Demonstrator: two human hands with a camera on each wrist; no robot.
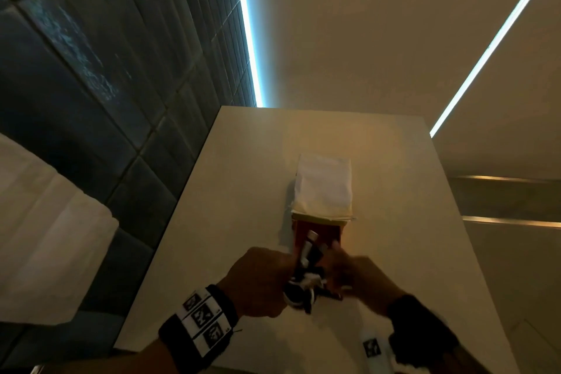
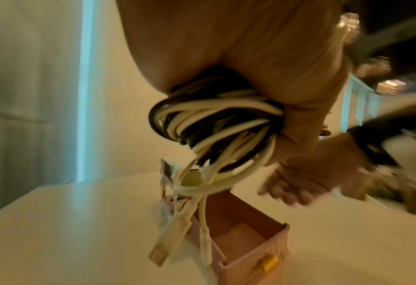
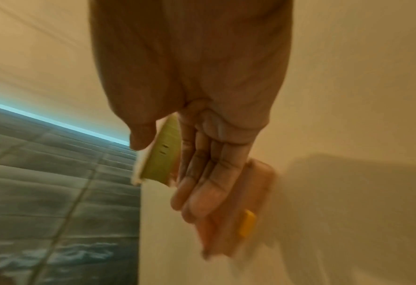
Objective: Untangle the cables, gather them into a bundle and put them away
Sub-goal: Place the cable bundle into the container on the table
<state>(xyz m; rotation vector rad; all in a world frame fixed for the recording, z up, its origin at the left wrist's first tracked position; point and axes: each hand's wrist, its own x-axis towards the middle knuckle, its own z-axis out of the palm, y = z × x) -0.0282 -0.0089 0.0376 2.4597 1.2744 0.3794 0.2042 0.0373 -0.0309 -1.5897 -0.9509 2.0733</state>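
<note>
Left grip (image 2: 262,77) clutching cables (image 2: 216,125), box (image 2: 258,248) open

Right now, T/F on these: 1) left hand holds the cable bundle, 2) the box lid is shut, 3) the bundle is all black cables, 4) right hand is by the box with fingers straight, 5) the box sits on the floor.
1) The left hand grips the cable bundle. True.
2) The box has its lid shut. False: the lid stands open and the inside is bare.
3) The bundle is all black cables. False: black and white cables are mixed, and white plugs hang down over the box.
4) The right hand is beside the box, fingers straight. True.
5) The box sits on the floor. False: it stands on the pale table.
</note>
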